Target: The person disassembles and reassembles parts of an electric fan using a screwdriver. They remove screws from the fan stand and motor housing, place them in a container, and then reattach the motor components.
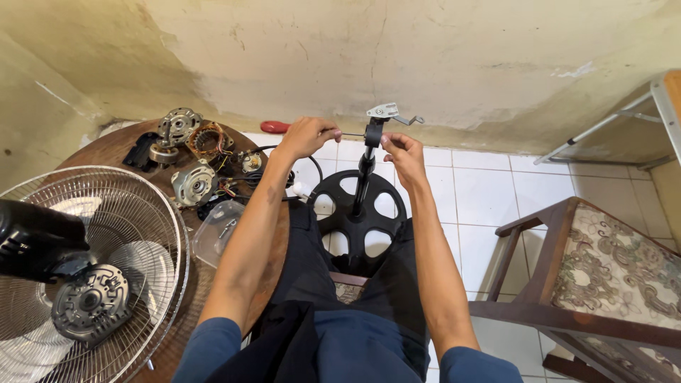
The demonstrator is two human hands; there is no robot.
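Looking down at a fan stand (364, 170) held upright between the knees, its black spoked base (358, 213) down near the tiled floor (482, 191) and the pole's long axis running straight up toward the wall. At the top sits a black collar (373, 132) with a grey metal bracket (386, 111) on it.

The left hand (306, 136) comes in from the left side with its grip closed round the handle end of a thin tool, likely a screwdriver (351, 134), whose shaft lies horizontal and points right into the collar. So the tool's axis crosses the pole at a right angle. The right hand (404, 150) is closer in, fingers pinched on the collar's right side just under the bracket (can't tell whether it has hold of a small nut or just steadies the pole, too small to see).

Off to the left, the round wooden bench (113, 152) carries motor parts (193, 183), a copper winding (207, 138) and a clear plastic cover (216, 227). A wire fan guard (92, 269) with a motor housing (91, 303) overlaps its near edge. A red handle (274, 127) lies by the wall, and a wooden chair (596, 276) stands to the right.
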